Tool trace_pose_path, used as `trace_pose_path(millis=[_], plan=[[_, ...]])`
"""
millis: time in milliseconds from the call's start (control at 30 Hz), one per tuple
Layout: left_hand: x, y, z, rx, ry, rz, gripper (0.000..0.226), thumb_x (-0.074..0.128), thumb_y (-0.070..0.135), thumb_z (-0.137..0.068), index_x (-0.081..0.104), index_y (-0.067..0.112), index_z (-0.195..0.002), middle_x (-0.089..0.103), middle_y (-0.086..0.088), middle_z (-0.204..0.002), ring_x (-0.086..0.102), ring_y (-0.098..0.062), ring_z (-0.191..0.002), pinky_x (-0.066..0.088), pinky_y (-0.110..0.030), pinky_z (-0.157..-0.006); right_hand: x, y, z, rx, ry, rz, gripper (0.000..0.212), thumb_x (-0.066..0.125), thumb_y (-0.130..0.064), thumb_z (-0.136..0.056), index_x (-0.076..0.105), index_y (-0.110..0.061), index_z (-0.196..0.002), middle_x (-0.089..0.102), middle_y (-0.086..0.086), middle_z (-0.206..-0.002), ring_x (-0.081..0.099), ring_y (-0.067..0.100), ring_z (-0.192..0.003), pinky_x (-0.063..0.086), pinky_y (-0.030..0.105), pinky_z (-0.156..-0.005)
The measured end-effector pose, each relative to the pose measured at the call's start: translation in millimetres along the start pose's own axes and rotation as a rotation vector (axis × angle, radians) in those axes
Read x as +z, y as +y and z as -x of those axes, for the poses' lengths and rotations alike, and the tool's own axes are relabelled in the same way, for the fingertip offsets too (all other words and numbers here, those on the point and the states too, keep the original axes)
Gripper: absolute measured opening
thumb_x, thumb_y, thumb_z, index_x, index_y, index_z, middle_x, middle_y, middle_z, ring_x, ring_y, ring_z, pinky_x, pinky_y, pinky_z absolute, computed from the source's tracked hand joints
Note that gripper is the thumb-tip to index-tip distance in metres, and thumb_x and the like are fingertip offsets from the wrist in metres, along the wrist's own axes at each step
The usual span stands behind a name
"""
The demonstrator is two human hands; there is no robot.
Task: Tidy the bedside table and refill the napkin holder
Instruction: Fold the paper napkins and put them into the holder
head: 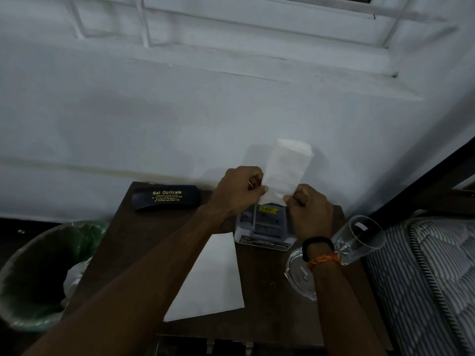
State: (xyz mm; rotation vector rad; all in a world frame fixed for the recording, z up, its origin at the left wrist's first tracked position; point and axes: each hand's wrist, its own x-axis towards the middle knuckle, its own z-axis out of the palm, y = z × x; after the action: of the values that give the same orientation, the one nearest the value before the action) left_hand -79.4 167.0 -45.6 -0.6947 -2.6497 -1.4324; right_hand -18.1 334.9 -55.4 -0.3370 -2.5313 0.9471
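Spectacle case [165,197], glass [358,240], paper sheet [208,278] flank us — our left hand [237,191] and right hand [307,209] pinch upright napkins [285,170] over the holder [264,227].

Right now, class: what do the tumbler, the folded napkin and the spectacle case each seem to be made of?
Tumbler: clear glass or hard plastic; see-through, with bright glints.
Folded napkin: soft white paper tissue, matte, with layered edges at its top.
Spectacle case: dark, smooth, probably plastic or leatherette, with gold printed lettering.
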Motion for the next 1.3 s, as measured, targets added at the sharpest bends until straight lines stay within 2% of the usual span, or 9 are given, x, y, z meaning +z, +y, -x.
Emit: trace_pose_path(millis=[133,400,567,767,900,1033,1167,1233,1300], plan=[[4.7,-0.6,1.5,-0.002,0.075,0.008,0.016,0.071,0.022,-0.086,0.062,0.01,-0.079,0.069,-0.003,-0.074,0.067,-0.017,-0.068,0.058,-0.041,-0.069,1.5,-0.2,-0.7,0.033,0.013,-0.053,0.017,0.074,-0.018,-0.081,0.06,-0.019,-0.072,0.068,-0.001,-0.07,0.064,0.017,-0.07,0.047,0.024,-0.064],[12.2,1.9,1.7,-0.035,0.1,0.02,0.014,0.073,0.019,-0.081,0.063,0.009,-0.082,0.07,-0.004,-0.075,0.068,-0.017,-0.068,0.059,-0.042,-0.069,2.9,-0.3,1.0,0.052,0.005,-0.011,0.015,0.075,-0.016,-0.08,0.063,-0.012,-0.073,0.064,-0.004,-0.068,0.06,0.013,-0.068,0.032,0.007,-0.057],[13.4,5.3,2.1,-0.016,0.087,-0.025,0.018,0.078,0.017,-0.074,0.064,0.009,-0.082,0.07,-0.002,-0.077,0.067,-0.017,-0.07,0.058,-0.039,-0.07,3.0,-2.4,1.4,0.052,0.035,-0.017,0.017,0.075,-0.016,-0.081,0.061,-0.014,-0.072,0.062,-0.003,-0.068,0.06,0.015,-0.069,0.044,0.022,-0.061],[13.6,6.1,2.1,-0.1,0.022,-0.033,0.028,0.075,0.021,-0.075,0.07,0.005,-0.097,0.073,-0.011,-0.088,0.069,-0.025,-0.081,0.058,-0.042,-0.074,5.2,-3.6,1.9,0.069,0.008,-0.004,0.015,0.076,-0.016,-0.079,0.061,-0.016,-0.073,0.065,0.004,-0.071,0.057,0.016,-0.07,0.04,0.023,-0.065],[10.5,13.2,-1.9,-0.173,-0.077,-0.074,0.023,0.072,0.015,-0.078,0.066,-0.001,-0.094,0.069,-0.014,-0.083,0.065,-0.025,-0.075,0.055,-0.034,-0.063,7.9,-4.0,1.4,0.047,-0.008,-0.042,0.032,0.071,-0.012,-0.081,0.047,-0.016,-0.061,0.055,0.001,-0.06,0.054,0.016,-0.061,0.042,0.025,-0.057],[11.9,17.1,-7.0,-0.188,-0.141,-0.098,0.024,0.065,0.014,-0.082,0.061,0.002,-0.103,0.058,-0.003,-0.083,0.056,-0.018,-0.075,0.042,-0.02,-0.051,7.4,-5.8,1.6,0.046,-0.018,0.014,0.046,0.065,-0.012,-0.086,0.029,-0.02,-0.058,0.035,-0.004,-0.056,0.035,0.008,-0.053,0.022,0.016,-0.049],[14.1,16.3,-9.3,-0.176,-0.189,-0.136,0.021,0.063,0.014,-0.082,0.06,0.004,-0.101,0.056,-0.002,-0.08,0.057,-0.022,-0.075,0.034,-0.019,-0.049,7.5,-5.1,2.4,0.048,-0.047,-0.004,0.041,0.069,-0.014,-0.085,0.039,-0.029,-0.061,0.046,-0.01,-0.059,0.048,0.014,-0.061,0.036,0.023,-0.058],[15.0,16.2,-10.4,-0.166,-0.206,-0.159,0.021,0.063,0.011,-0.081,0.062,0.002,-0.1,0.061,-0.008,-0.081,0.061,-0.028,-0.079,0.035,-0.02,-0.053,9.0,-5.4,3.0,0.015,-0.067,0.042,0.023,0.072,-0.013,-0.082,0.055,-0.025,-0.071,0.064,-0.001,-0.072,0.06,0.024,-0.074,0.044,0.027,-0.067],[16.4,16.8,-11.0,-0.151,-0.21,-0.174,0.022,0.064,0.012,-0.079,0.065,-0.002,-0.095,0.067,-0.017,-0.087,0.064,-0.032,-0.083,0.038,-0.024,-0.06,10.2,-6.0,3.9,0.016,-0.047,0.088,0.029,0.072,-0.011,-0.08,0.05,-0.025,-0.068,0.066,0.008,-0.077,0.064,0.03,-0.08,0.041,0.027,-0.067]])
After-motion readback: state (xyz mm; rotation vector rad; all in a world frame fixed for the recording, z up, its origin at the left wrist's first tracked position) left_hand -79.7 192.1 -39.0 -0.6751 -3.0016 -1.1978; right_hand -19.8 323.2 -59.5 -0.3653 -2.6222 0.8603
